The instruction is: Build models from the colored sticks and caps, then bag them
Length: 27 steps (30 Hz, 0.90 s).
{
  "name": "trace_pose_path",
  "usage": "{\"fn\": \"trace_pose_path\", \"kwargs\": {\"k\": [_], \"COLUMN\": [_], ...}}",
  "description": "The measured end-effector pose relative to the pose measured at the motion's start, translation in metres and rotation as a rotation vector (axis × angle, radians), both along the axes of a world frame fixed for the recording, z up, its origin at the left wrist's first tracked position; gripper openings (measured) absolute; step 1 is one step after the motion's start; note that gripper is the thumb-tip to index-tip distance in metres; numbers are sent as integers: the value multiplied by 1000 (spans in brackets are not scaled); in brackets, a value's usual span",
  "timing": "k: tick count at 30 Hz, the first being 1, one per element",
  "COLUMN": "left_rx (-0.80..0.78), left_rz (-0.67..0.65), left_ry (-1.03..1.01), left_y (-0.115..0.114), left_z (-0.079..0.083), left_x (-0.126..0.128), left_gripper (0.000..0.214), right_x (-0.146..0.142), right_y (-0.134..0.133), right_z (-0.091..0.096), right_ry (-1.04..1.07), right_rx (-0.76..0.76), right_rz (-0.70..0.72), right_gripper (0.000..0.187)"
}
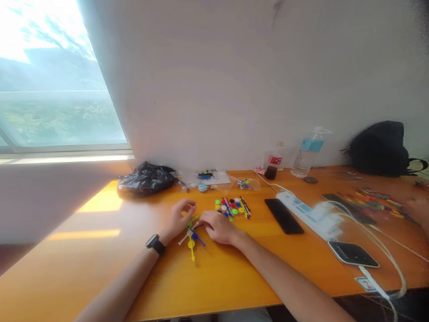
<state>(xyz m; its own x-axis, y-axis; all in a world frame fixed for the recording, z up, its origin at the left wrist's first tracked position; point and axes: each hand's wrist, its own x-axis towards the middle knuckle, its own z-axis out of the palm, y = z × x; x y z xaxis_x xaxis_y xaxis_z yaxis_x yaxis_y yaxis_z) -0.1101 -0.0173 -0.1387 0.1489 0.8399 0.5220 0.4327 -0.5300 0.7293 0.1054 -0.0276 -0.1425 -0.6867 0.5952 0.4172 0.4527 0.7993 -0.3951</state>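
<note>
A small model of coloured plastic sticks and round connectors (191,238) lies on the orange table (100,277) between my hands. My right hand (217,226) rests on the table with fingers curled, pinching the model's top end near a green stick. My left hand (179,217), with a black watch on its wrist, hovers just left of the model; its fingers are bent and apart and hold nothing I can see. A pile of loose coloured sticks and discs (233,207) lies just beyond my right hand.
A black phone (283,215), a white power strip (308,213) with cables and a second phone (353,254) lie to the right. A black plastic bag (145,178), a water bottle (306,154) and a black bag (380,148) line the wall. Another person's hand (418,210) shows at far right.
</note>
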Motion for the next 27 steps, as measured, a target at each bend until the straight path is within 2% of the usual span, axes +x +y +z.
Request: {"fn": "trace_pose_path", "kwargs": {"k": [18, 27], "left_rx": [6, 19], "left_rz": [-39, -35], "left_ry": [29, 31], "left_y": [-1, 1], "left_z": [0, -3], "left_x": [1, 1], "left_gripper": [21, 20], "right_x": [-3, -4], "right_y": [-3, -3], "right_z": [3, 4], "right_ry": [79, 116], "right_rx": [-72, -92], "right_rz": [-3, -81], "right_gripper": [34, 23]}}
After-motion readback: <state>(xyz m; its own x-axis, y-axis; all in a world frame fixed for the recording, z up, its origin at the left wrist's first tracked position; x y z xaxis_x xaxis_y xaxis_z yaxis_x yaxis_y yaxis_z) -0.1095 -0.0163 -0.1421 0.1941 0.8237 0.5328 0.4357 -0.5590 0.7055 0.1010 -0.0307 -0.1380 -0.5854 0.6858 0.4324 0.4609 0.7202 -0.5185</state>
